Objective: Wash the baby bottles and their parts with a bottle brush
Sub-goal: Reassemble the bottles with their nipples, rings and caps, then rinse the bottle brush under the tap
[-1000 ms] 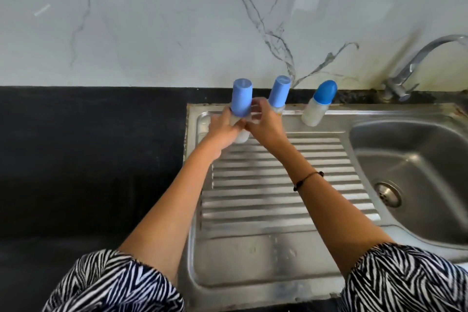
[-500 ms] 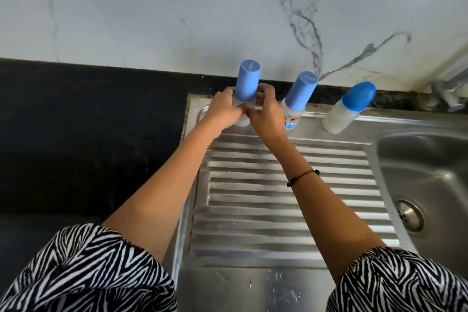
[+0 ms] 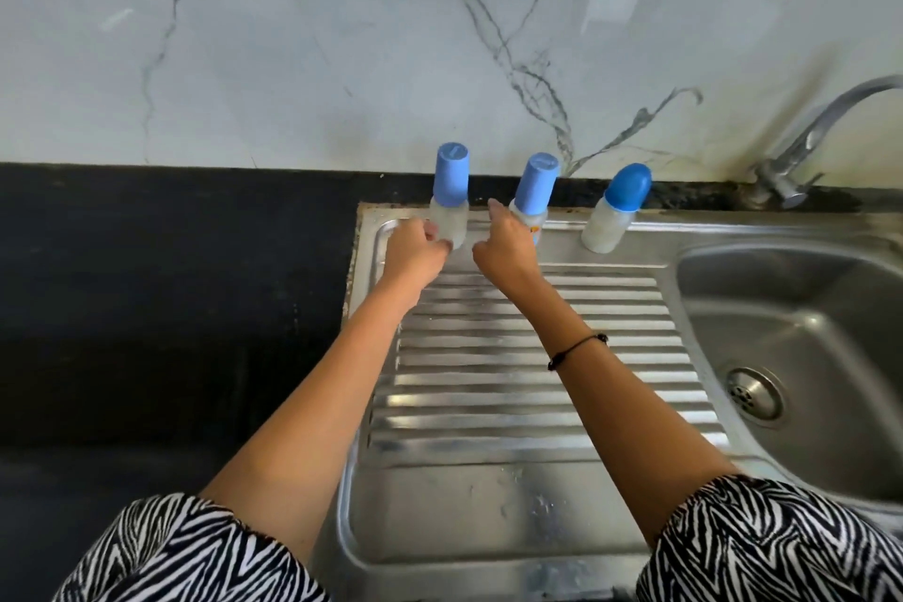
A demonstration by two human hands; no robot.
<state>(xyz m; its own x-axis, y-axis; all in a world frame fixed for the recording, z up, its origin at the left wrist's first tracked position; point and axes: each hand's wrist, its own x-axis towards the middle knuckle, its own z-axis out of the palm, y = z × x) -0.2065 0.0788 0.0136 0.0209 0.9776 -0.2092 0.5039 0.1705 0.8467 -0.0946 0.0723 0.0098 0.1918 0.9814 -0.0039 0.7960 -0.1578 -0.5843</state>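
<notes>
A white marble wall (image 3: 342,39) with grey veins is running across the top, and a black counter (image 3: 161,288) is lying below it on the left side. A steel sink unit is sitting beside the counter, its ribbed draining board (image 3: 488,411) taking up the middle and its basin (image 3: 801,308) sitting to the right with a round drain (image 3: 755,394) at its bottom. A curved metal tap (image 3: 811,137) is standing at the far right against the wall, arching out past the edge of view.
</notes>
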